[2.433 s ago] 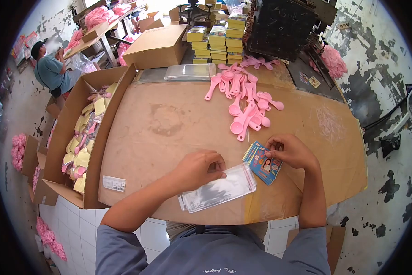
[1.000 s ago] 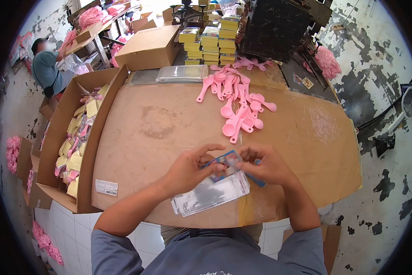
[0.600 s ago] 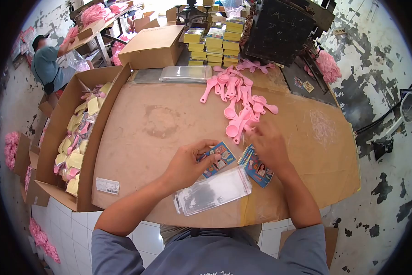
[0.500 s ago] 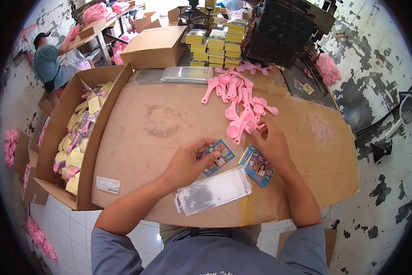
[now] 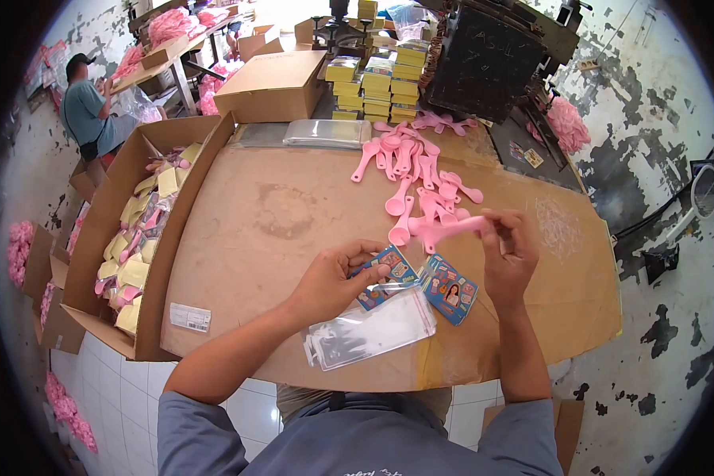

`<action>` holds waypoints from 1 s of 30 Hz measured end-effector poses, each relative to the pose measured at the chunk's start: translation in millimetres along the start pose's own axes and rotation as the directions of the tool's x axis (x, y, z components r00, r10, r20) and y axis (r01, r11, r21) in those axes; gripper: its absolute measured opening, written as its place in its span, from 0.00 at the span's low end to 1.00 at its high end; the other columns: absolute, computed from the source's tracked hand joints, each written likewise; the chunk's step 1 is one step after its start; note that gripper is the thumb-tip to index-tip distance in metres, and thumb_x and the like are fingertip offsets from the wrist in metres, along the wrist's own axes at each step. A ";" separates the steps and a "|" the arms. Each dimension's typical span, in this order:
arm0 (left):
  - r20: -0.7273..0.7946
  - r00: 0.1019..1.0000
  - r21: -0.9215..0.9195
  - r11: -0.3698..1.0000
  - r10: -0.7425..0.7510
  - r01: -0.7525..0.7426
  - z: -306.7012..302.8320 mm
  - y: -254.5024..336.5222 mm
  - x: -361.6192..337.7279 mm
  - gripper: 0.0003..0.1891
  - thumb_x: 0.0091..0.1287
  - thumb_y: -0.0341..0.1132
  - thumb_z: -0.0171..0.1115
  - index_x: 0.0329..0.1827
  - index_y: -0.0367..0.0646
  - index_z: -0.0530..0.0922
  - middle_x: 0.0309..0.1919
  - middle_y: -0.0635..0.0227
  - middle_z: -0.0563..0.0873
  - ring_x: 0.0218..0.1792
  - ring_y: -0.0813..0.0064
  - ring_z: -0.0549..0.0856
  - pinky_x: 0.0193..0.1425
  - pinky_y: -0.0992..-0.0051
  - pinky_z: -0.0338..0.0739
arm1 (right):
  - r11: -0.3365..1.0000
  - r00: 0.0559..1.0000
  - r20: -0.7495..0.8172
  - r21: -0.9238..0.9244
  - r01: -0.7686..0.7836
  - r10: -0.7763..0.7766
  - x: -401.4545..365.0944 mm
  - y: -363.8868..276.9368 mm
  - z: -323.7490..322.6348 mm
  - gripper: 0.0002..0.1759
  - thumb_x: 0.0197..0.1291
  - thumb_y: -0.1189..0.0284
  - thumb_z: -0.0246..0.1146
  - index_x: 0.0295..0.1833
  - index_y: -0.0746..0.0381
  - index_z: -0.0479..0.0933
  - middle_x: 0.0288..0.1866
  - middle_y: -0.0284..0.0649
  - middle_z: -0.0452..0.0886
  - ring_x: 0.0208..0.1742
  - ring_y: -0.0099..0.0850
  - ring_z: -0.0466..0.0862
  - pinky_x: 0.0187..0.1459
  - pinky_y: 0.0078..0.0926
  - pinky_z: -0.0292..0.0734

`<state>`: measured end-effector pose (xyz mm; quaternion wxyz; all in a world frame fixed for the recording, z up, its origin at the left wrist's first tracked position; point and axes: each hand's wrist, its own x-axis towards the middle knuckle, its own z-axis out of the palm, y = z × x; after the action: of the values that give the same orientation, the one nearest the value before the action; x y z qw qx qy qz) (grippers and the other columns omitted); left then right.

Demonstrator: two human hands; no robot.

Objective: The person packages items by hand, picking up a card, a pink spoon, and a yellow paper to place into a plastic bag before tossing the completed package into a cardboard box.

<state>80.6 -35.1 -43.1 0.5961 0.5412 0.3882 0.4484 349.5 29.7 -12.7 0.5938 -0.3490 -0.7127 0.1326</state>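
My right hand (image 5: 509, 250) pinches a pink measuring spoon (image 5: 455, 228) by the end of its handle, its bowl pointing left over the loose pile of pink spoons (image 5: 408, 155). In my left hand (image 5: 337, 279), between thumb and fingers, is a blue printed card (image 5: 396, 264). A shiny strip of clear plastic crosses that card's lower edge. Just right of it lies a fanned stack of similar cards (image 5: 454, 292), below my right hand. Clear plastic bags (image 5: 370, 333) lie in a flat pile nearest my body, under the left hand's card.
To the left stands a long open carton (image 5: 154, 317) filled with packed spoons and yellowish cards. A closed box (image 5: 269, 79), more clear bags (image 5: 327, 132) and stacked card bundles (image 5: 377, 83) line the back, beside a black machine (image 5: 488, 59). A person (image 5: 91, 111) sits at far left.
My right hand has drawn a pink spoon from the pile, lifting it and moving right. My left hand keeps the card, shifted slightly right. The seated person has lowered an arm.
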 end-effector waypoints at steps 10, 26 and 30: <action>0.039 0.998 -0.048 0.997 -0.059 0.061 0.7 -0.3 0.4 0.17 0.79 0.31 0.63 0.66 0.33 0.79 0.48 0.68 0.91 0.46 0.85 0.86 0.50 0.79 0.83 | 0.838 0.912 0.163 0.360 -0.411 0.378 -7.1 2.7 -0.6 0.10 0.73 0.79 0.64 0.55 0.70 0.83 0.40 0.38 0.87 0.39 0.22 0.85 0.45 0.21 0.81; 0.076 0.992 -0.070 0.992 -0.100 0.105 -0.6 -2.9 -0.8 0.17 0.79 0.31 0.64 0.66 0.32 0.79 0.50 0.67 0.91 0.47 0.86 0.86 0.50 0.80 0.84 | 0.786 0.880 0.196 0.396 -0.474 0.432 -7.5 8.7 -0.6 0.10 0.72 0.78 0.65 0.54 0.70 0.83 0.41 0.39 0.87 0.38 0.22 0.85 0.44 0.21 0.81; 0.084 0.990 -0.060 0.991 -0.115 0.121 0.4 -2.1 -0.6 0.18 0.78 0.30 0.64 0.67 0.30 0.78 0.52 0.62 0.91 0.50 0.80 0.88 0.55 0.77 0.85 | 0.802 0.880 0.242 0.365 -0.473 0.409 -12.5 4.7 5.4 0.11 0.72 0.78 0.66 0.56 0.70 0.83 0.42 0.39 0.87 0.39 0.22 0.85 0.45 0.21 0.82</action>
<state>81.0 -35.8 -45.1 0.6541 0.5151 0.3804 0.4027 346.6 26.2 -26.3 0.5508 -0.3605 -0.6099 0.4412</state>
